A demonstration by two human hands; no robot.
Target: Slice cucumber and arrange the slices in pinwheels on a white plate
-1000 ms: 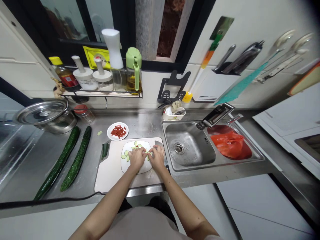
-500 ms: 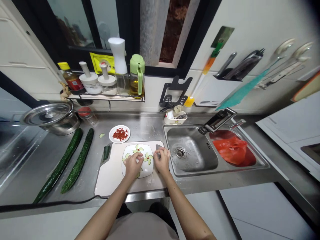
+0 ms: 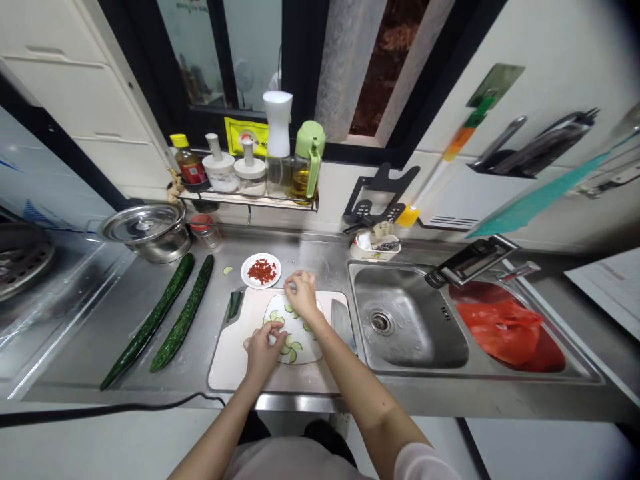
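Observation:
A white square plate (image 3: pixel 300 358) with thin cucumber slices (image 3: pixel 291 348) arranged in pinwheels lies on the pale cutting board (image 3: pixel 230 363). My left hand (image 3: pixel 263 347) is over the plate's left edge, its fingers curled, with thumb and forefinger close together. Beyond it, my right hand (image 3: pixel 303 293) reaches over the plate's far edge, fingertips pinched beside the small white dish (image 3: pixel 244 275) of dried red goji berries (image 3: pixel 262 271). Whatever either hand holds is too small or hidden. A broad knife blade (image 3: pixel 343 323) rests at the board's right side, partly behind my right forearm.
Two long cucumbers (image 3: pixel 183 313) lie left of the board, and a dark green cucumber piece (image 3: pixel 234 305) sits at its corner. A lidded steel pot (image 3: pixel 160 243) stands behind. The sink (image 3: pixel 410 327) is at right, with a red plastic bag (image 3: pixel 500 330) in its second basin.
My right hand has moved from the plate's right side to its far edge, near the goji berry dish. My left hand stays by the plate's left part. The camera view has shifted.

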